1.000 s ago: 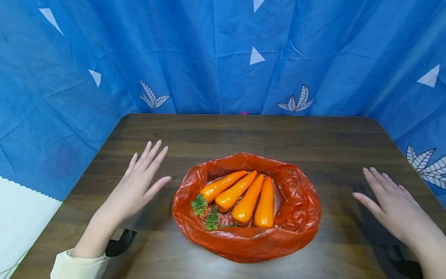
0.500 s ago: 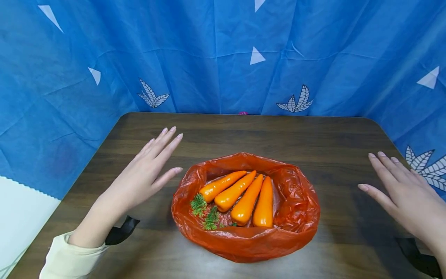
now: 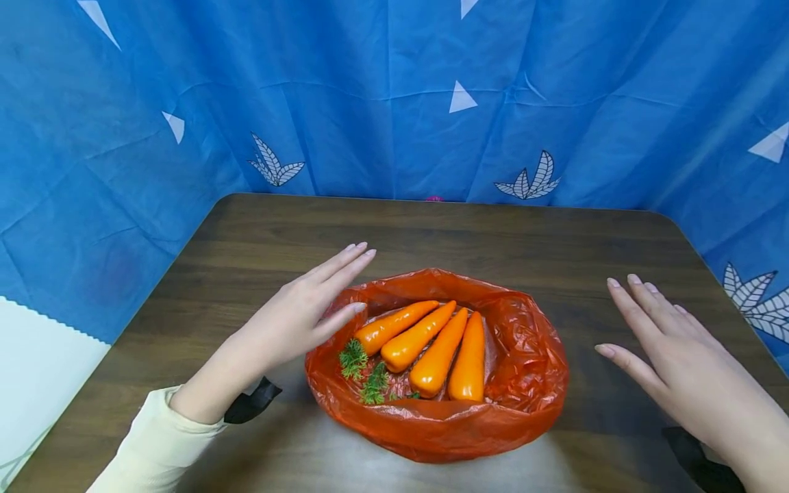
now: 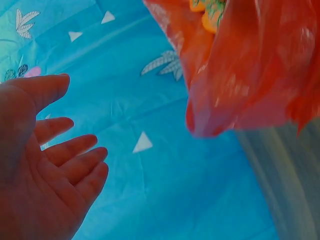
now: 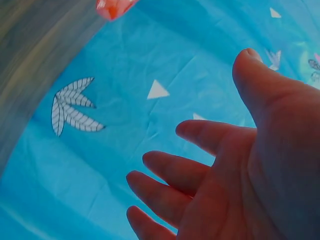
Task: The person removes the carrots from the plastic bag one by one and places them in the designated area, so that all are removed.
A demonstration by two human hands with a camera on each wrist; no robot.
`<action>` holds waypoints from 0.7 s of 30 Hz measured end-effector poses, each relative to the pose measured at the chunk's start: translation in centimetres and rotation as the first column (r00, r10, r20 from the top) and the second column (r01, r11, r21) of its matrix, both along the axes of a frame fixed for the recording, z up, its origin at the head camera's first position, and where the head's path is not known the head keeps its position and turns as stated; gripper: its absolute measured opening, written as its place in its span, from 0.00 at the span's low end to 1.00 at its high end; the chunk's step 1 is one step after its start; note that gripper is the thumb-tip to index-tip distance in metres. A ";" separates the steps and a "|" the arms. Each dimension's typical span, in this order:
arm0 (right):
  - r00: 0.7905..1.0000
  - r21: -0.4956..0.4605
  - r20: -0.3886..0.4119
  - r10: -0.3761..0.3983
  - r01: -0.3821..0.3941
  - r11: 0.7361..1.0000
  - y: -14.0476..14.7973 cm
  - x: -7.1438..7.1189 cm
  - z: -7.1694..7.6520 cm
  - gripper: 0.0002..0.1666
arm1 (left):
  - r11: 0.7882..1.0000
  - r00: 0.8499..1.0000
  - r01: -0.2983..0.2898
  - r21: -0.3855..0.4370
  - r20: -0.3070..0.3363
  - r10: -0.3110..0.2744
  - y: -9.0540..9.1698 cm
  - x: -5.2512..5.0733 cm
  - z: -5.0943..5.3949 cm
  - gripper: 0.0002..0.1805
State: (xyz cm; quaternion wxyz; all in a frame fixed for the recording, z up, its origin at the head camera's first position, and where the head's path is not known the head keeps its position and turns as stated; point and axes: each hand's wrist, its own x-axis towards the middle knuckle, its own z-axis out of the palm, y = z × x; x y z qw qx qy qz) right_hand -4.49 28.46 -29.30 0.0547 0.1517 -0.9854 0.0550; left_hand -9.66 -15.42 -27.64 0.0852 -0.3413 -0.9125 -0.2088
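Note:
A red plastic bag (image 3: 456, 431) stands on the table with its mouth spread wide. Inside lie several orange carrots (image 3: 471, 363), fanned out side by side, with green leafy tops (image 3: 372, 387) at the left. My left hand (image 3: 298, 311) hovers at the bag's left rim, fingers straight, holding nothing. In the left wrist view that hand (image 4: 50, 165) appears apart from the bag (image 4: 260, 75). To the right of the bag, my right hand (image 3: 678, 356) is held with fingers extended and nothing in it. Only a corner of the bag (image 5: 115, 7) enters the right wrist view.
The brown wooden table (image 3: 401, 233) has rounded far corners. A blue curtain (image 3: 345, 103) with white leaf and triangle prints surrounds it at the back and sides. Black straps (image 3: 253, 400) sit at both wrists.
My left hand has moved right, to the bag's left rim. The right hand first drifted slightly right, then came left toward the bag. The bag and carrots stay in place.

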 end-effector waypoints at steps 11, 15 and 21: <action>0.993 -0.046 0.067 0.099 -0.097 0.994 -2.2 0.4 -0.6 0.50 | 0.997 0.994 0.078 -0.015 0.076 -0.077 1.3 -0.3 -1.9 0.35; 0.985 -0.075 0.114 0.129 -0.121 0.990 -3.1 0.4 -0.7 0.50 | 0.996 0.991 0.092 -0.004 0.099 -0.091 1.5 -0.2 -2.4 0.34; 0.969 -0.138 0.214 0.128 -0.100 0.985 -3.8 0.3 -0.9 0.48 | 0.991 0.979 0.129 0.022 0.159 -0.131 1.9 -0.2 -3.7 0.32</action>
